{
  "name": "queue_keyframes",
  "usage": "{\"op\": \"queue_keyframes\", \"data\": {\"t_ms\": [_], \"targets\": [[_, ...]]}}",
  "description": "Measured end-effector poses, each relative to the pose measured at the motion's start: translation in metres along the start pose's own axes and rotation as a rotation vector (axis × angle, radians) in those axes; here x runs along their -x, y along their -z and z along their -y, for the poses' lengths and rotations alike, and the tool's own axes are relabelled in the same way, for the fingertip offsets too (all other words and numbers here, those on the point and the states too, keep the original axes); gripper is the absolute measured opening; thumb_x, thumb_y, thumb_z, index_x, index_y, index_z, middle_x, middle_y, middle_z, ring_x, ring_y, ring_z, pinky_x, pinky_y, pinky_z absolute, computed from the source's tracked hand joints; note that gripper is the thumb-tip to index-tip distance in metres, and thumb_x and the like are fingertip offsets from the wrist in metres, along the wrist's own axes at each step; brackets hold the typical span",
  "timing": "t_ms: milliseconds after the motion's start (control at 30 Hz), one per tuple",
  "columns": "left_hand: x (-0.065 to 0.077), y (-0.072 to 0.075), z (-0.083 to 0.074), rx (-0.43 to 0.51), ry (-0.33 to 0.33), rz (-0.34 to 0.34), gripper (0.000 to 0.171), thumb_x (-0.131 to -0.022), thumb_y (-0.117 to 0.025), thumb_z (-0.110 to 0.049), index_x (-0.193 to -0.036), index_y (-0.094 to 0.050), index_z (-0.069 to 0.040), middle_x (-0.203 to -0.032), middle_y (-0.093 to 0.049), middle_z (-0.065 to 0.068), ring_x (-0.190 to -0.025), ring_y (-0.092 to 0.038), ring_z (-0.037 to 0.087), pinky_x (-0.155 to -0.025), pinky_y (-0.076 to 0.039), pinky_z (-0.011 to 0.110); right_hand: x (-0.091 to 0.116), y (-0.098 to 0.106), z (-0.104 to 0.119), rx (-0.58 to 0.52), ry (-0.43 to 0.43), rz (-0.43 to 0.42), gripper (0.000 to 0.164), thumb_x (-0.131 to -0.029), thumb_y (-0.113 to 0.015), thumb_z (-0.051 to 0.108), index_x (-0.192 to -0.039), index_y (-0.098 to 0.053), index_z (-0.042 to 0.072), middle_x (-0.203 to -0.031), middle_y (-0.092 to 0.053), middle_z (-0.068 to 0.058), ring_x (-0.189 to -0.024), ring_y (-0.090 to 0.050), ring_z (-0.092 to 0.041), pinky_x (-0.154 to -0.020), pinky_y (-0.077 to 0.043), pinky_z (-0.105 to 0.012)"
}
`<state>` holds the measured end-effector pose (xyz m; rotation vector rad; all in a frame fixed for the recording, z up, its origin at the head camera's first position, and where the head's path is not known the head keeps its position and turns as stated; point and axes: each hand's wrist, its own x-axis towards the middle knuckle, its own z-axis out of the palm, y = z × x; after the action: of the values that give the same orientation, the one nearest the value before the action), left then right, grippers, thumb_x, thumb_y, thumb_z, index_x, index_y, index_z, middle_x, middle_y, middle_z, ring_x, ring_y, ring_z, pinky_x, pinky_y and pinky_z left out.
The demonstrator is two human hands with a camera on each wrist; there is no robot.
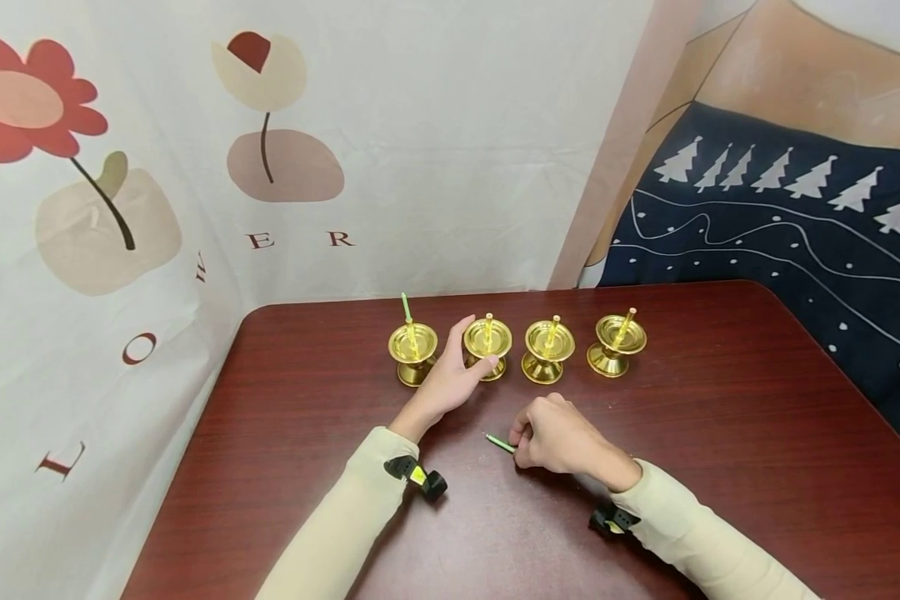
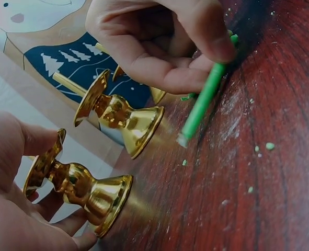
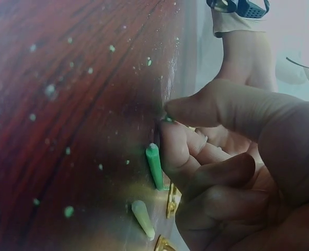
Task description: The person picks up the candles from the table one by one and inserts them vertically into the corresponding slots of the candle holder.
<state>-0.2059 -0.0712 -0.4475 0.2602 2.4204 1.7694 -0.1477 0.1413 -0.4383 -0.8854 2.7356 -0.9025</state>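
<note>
My left hand (image 1: 450,379) curves around a brass candle holder (image 2: 81,183); its thumb lies at the dish rim and its fingers reach behind the stem and base. A thin gold tube (image 1: 489,327) rises from that holder's dish. Between thumb and fingers, my right hand (image 1: 562,433) pinches a slim green candle (image 2: 204,102) low over the table, its pale tip pointing out toward the left hand. The candle's other end is mostly hidden by the fingers. In the right wrist view, a green stick (image 3: 154,166) and a paler one (image 3: 142,218) show beside the right hand.
At the row's left end, a holder (image 1: 412,343) bears an upright green candle (image 1: 406,308). Two more holders, one (image 1: 547,343) nearer and one (image 1: 617,337) at the right, carry gold tubes. Green crumbs (image 2: 270,146) dot the dark red table (image 1: 285,467). Printed cloth (image 1: 450,167) hangs behind.
</note>
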Motion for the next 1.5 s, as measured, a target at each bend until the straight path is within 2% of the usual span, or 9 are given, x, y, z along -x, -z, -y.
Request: {"op": "queue_keyframes", "data": {"t_ms": [267,500,667,900,1100,1300,1500], "targets": [[0.002,0.002,0.000,-0.014,0.014,0.019,0.080,-0.109,-0.070,-0.024,-0.174,-0.023,-0.020,-0.166,-0.044,0.028,-0.150,-0.047,0.043,-0.124,-0.034,0.061,-0.004,0.021,0.003,-0.025,0.010,-0.050,0.017,-0.071,-0.080,0.002,-0.076,-0.078,0.018,-0.062,-0.061,0.022,-0.059,-0.056,0.004,-0.060,-0.051,-0.024],[0.003,0.005,0.004,-0.043,-0.017,0.015,0.079,-0.110,-0.067,-0.027,-0.173,-0.023,-0.014,-0.163,-0.046,0.030,-0.146,-0.050,0.046,-0.121,-0.037,0.062,-0.013,0.041,0.011,-0.069,-0.008,-0.124,0.013,-0.074,-0.079,0.002,-0.080,-0.080,0.014,-0.067,-0.067,0.017,-0.064,-0.062,-0.002,-0.061,-0.052,-0.026],[0.005,0.006,0.001,-0.006,-0.006,0.024,0.079,-0.110,-0.067,-0.023,-0.173,-0.021,-0.014,-0.164,-0.045,0.030,-0.149,-0.048,0.045,-0.124,-0.034,0.060,-0.027,0.050,0.018,-0.116,-0.008,-0.197,0.013,-0.075,-0.076,0.003,-0.080,-0.078,0.015,-0.069,-0.066,0.013,-0.064,-0.059,-0.007,-0.060,-0.048,-0.027],[0.006,0.006,0.002,-0.023,-0.036,0.018,0.077,-0.110,-0.069,-0.023,-0.171,-0.023,-0.010,-0.159,-0.051,0.029,-0.145,-0.053,0.038,-0.122,-0.038,0.053,-0.050,0.056,0.023,-0.175,-0.011,-0.323,0.009,-0.078,-0.079,0.005,-0.083,-0.079,0.013,-0.071,-0.069,0.009,-0.066,-0.061,-0.011,-0.063,-0.048,-0.027],[0.005,0.006,0.002,0.008,-0.005,0.033,0.078,-0.110,-0.068,-0.021,-0.172,-0.021,-0.012,-0.162,-0.047,0.028,-0.149,-0.049,0.038,-0.124,-0.035,0.054,-0.068,0.059,0.024,-0.226,-0.049,-0.410,0.009,-0.080,-0.080,0.003,-0.087,-0.080,0.009,-0.071,-0.069,0.004,-0.066,-0.063,-0.017,-0.061,-0.047,-0.026],[0.004,0.006,0.000,0.016,0.009,0.024,0.079,-0.109,-0.069,-0.019,-0.172,-0.022,-0.012,-0.162,-0.048,0.027,-0.148,-0.049,0.038,-0.126,-0.033,0.054,-0.081,0.060,0.025,-0.274,-0.063,-0.469,0.005,-0.082,-0.080,0.006,-0.088,-0.080,0.007,-0.066,-0.066,0.002,-0.060,-0.056,-0.017,-0.054,-0.041,-0.025],[0.003,0.005,0.002,-0.005,0.014,0.022,0.080,-0.108,-0.069,-0.021,-0.172,-0.022,-0.014,-0.159,-0.052,0.027,-0.146,-0.052,0.037,-0.124,-0.035,0.055,-0.089,0.059,0.026,-0.312,-0.076,-0.518,0.004,-0.085,-0.083,0.006,-0.086,-0.080,0.007,-0.068,-0.067,0.001,-0.060,-0.054,-0.016,-0.054,-0.038,-0.023]]}}
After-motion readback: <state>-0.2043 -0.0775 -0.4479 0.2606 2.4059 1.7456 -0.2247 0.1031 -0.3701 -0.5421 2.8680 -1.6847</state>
